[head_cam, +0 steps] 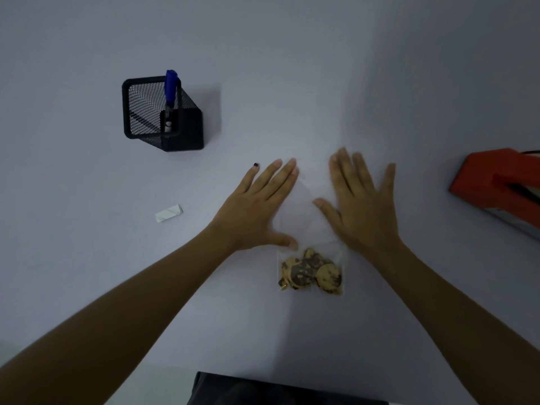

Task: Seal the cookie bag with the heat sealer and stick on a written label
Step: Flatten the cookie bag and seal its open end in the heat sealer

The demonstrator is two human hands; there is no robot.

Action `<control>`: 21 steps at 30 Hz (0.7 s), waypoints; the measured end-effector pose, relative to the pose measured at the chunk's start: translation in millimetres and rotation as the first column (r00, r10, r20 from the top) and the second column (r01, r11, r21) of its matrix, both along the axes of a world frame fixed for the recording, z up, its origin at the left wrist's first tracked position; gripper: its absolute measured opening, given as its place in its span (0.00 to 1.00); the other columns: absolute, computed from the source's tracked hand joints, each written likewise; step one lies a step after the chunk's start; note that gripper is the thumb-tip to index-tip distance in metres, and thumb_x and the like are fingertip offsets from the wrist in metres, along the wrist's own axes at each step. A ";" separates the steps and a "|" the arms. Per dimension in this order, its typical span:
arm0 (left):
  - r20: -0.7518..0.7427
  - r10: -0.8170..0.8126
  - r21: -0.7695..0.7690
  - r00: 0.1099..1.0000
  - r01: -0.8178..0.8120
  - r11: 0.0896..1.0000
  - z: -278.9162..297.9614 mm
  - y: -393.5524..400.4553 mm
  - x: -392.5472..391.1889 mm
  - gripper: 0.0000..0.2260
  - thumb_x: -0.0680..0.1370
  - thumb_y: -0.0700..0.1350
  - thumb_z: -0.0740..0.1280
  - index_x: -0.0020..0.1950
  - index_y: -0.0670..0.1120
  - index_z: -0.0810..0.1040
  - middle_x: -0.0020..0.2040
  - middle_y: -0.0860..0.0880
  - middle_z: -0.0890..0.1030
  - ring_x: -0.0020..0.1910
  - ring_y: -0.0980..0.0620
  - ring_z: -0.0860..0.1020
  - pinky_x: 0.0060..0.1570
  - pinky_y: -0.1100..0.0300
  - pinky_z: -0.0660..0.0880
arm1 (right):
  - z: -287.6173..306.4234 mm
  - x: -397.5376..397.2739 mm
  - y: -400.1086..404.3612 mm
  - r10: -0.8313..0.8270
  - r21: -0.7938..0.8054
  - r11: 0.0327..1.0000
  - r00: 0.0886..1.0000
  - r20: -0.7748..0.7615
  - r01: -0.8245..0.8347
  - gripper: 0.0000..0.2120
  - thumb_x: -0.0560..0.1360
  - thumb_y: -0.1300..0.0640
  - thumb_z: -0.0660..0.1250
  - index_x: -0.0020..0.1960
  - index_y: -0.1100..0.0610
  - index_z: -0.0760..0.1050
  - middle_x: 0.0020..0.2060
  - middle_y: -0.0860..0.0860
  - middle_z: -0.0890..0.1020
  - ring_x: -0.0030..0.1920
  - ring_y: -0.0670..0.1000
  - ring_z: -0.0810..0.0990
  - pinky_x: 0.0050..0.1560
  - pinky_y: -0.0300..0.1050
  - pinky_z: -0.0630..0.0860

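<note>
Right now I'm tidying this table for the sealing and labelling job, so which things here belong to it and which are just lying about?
Belong to the job:
cookie bag, under both flat hands
red heat sealer, at the right edge
white label, left of the hands
blue marker, for writing the label

Just lying about:
black mesh pen holder, which only stores the marker

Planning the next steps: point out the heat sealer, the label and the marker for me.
heat sealer (485, 176): head view, on its orange body.
label (169, 212): head view, middle of the white strip.
marker (171, 83): head view, on its blue cap.
</note>
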State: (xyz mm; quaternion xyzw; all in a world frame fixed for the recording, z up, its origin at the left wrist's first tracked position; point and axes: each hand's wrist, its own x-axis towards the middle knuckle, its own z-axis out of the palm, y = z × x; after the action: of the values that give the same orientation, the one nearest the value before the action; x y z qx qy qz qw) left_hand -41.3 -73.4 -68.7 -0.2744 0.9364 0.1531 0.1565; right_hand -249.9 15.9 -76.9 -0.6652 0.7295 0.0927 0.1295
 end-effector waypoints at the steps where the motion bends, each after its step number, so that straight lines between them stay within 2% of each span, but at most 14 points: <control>1: -0.001 0.001 0.000 1.000 -0.001 1.000 0.1 0.2 0.1 0.54 0.66 0.78 0.52 0.78 0.44 0.39 0.79 0.47 0.41 0.77 0.48 0.40 0.76 0.45 0.43 | 1.0 -0.6 0.5 -0.026 -0.008 1.000 1.000 0.005 0.026 0.36 0.79 0.34 0.42 0.79 0.57 0.47 0.79 0.53 0.52 0.78 0.56 0.50 0.71 0.70 0.42; 5: 0.004 0.007 -0.005 1.000 -0.007 1.000 0.0 1.0 -1.2 0.54 0.66 0.78 0.53 0.78 0.44 0.40 0.79 0.47 0.41 0.78 0.47 0.41 0.76 0.44 0.44 | 8.8 18.0 -6.7 -0.131 -0.065 0.989 0.989 0.071 0.136 0.37 0.80 0.36 0.43 0.78 0.61 0.47 0.78 0.57 0.50 0.78 0.58 0.47 0.73 0.66 0.38; 9: 0.007 0.004 -0.003 1.000 -0.004 1.000 -0.4 0.2 -0.4 0.54 0.66 0.78 0.52 0.78 0.43 0.41 0.79 0.46 0.41 0.78 0.47 0.40 0.76 0.44 0.44 | 6.2 40.9 -7.7 0.048 -0.022 0.999 0.992 0.118 -0.046 0.36 0.80 0.36 0.40 0.78 0.60 0.49 0.78 0.56 0.51 0.78 0.55 0.48 0.74 0.67 0.41; 13: 0.006 0.011 -0.005 1.000 -0.011 1.000 0.7 -0.1 -0.6 0.54 0.66 0.78 0.52 0.78 0.44 0.41 0.79 0.47 0.42 0.78 0.47 0.40 0.76 0.45 0.43 | 1.5 15.4 2.7 0.040 0.009 0.999 0.997 0.064 -0.041 0.36 0.79 0.35 0.39 0.79 0.57 0.48 0.78 0.53 0.52 0.78 0.51 0.50 0.73 0.69 0.41; 15: 0.008 0.009 -0.008 1.000 -0.009 1.000 0.7 0.0 -1.2 0.54 0.66 0.78 0.52 0.78 0.43 0.41 0.79 0.46 0.42 0.78 0.47 0.41 0.76 0.45 0.43 | 2.1 8.9 6.1 0.023 0.024 0.999 0.998 0.057 -0.024 0.40 0.77 0.31 0.41 0.79 0.58 0.46 0.79 0.54 0.51 0.78 0.51 0.49 0.73 0.68 0.40; 18: 0.015 0.006 -0.008 1.000 -0.006 1.000 0.8 -0.2 -0.5 0.54 0.66 0.78 0.53 0.78 0.43 0.40 0.79 0.46 0.41 0.78 0.47 0.41 0.76 0.45 0.43 | 2.3 9.5 12.8 0.018 0.058 0.998 0.998 0.061 -0.021 0.52 0.70 0.23 0.47 0.78 0.60 0.43 0.78 0.55 0.47 0.78 0.54 0.46 0.73 0.67 0.39; 21: 0.013 0.017 0.003 1.000 -0.017 1.000 0.5 -0.8 1.3 0.55 0.66 0.78 0.53 0.77 0.44 0.39 0.79 0.47 0.40 0.77 0.47 0.40 0.76 0.45 0.42 | 3.8 -4.0 30.1 -0.048 0.069 0.997 0.996 0.075 0.043 0.58 0.66 0.20 0.50 0.78 0.60 0.38 0.78 0.55 0.42 0.77 0.54 0.40 0.73 0.66 0.39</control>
State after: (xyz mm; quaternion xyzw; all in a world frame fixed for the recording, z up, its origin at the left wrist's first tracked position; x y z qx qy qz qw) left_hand -39.9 -74.2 -68.2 -0.2833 0.9327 0.1541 0.1615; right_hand -253.8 46.0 -73.1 -0.6469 0.7353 0.0887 0.1816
